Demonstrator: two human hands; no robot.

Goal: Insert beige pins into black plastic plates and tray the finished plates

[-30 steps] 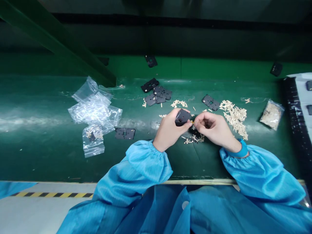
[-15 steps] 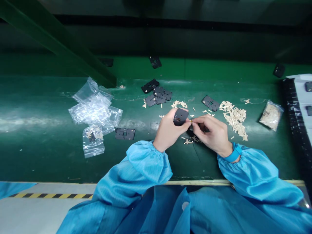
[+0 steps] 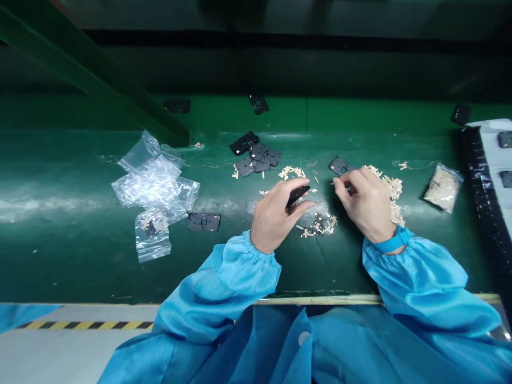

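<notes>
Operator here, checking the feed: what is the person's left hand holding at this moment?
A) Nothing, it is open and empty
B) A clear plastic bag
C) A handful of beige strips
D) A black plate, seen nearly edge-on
D. The left hand grips the black plate between thumb and fingers, with its thin edge turned toward the camera.

Factory floor; green workbench [image 3: 72, 256], blue smock [image 3: 416, 282]

dim, even light; pale glare band on green mat [image 3: 48, 205]; soft shadow under right hand [image 3: 366, 205]; edges bowed
</notes>
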